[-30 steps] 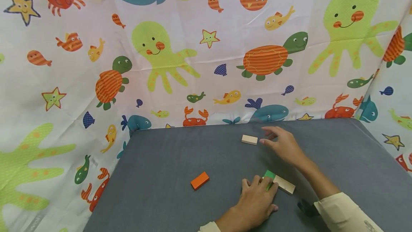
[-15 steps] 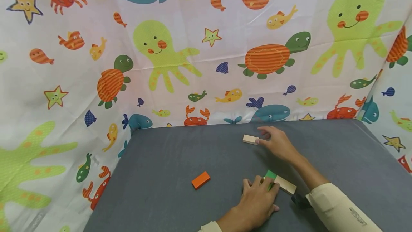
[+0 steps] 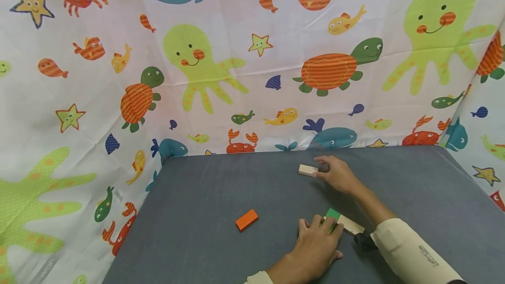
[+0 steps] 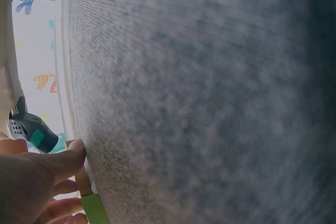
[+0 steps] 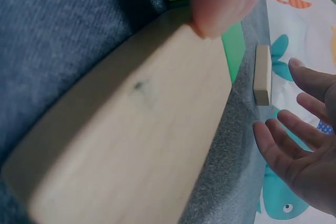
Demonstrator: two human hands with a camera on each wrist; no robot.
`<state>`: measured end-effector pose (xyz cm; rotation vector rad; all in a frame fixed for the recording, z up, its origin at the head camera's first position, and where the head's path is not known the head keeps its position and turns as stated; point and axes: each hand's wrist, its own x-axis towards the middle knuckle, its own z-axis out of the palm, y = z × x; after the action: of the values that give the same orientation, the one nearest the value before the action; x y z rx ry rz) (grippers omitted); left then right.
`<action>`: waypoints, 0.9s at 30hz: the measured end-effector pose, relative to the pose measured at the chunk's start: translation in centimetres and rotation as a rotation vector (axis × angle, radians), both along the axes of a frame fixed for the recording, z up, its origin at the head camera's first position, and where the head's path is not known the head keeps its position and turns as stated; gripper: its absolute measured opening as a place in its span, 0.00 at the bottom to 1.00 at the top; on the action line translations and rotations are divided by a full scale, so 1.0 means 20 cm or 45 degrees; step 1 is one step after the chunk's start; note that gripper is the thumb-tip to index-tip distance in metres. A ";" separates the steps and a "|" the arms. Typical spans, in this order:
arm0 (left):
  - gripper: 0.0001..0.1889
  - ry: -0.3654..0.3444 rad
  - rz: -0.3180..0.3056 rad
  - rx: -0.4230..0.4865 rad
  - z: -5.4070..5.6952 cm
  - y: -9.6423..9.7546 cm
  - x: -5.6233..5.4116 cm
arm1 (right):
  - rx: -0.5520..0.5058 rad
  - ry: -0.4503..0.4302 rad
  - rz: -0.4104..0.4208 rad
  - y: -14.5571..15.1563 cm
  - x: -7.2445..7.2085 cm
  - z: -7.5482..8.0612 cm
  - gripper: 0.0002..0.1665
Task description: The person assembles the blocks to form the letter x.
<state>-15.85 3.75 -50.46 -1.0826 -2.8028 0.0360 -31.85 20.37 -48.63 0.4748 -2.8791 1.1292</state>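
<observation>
the right hand sits right of centre in the head view, fingers loosely spread toward the small pale wooden block lying flat on the grey cloth-covered table. from above the fingertips seem to meet the block's right end, but the right wrist view shows the hand open with a sliver of cloth between it and that block, so i cannot tell whether there is contact; nothing is gripped. the left hand, low and centre-right in the frame, lies with straight fingers pressing on a flat green block, which butts against a longer pale wooden plank

judging by this, the step in hand is reaching for the small pale block, while the left hand steadies the pair lower down. the next move calls for closing thumb and fingers across the block's sides before lifting

an orange rectangular block lies apart, lower centre-left, untouched. a sea-creature printed curtain fills the upper frame

much of the green block hides under the left fingers. the left wrist view is mostly blurred cloth, with only a green corner at its bottom edge. a dark object beside the right sleeve is hard to make out
</observation>
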 end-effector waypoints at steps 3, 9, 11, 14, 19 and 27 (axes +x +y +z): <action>0.33 -0.012 0.004 -0.001 0.00 0.00 0.00 | -0.003 -0.010 -0.003 0.00 -0.01 -0.01 0.32; 0.32 0.004 0.018 -0.003 0.01 0.01 0.00 | -0.003 -0.007 0.004 -0.01 -0.04 -0.03 0.30; 0.32 0.004 0.019 -0.002 0.01 0.00 0.00 | -0.001 -0.004 0.008 -0.01 -0.04 -0.03 0.29; 0.33 -0.002 0.017 0.000 0.01 0.00 0.00 | 0.006 0.001 0.009 -0.02 -0.04 -0.04 0.28; 0.33 -0.026 0.012 -0.002 0.01 0.01 -0.01 | 0.009 -0.013 0.011 -0.02 -0.05 -0.04 0.27; 0.33 -0.074 0.018 -0.018 0.01 0.01 0.00 | 0.073 0.021 0.053 -0.03 -0.07 -0.06 0.25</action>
<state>-15.94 3.91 -50.20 -1.0838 -2.8660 0.0262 -33.28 19.69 -49.81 0.5455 -2.9072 1.0450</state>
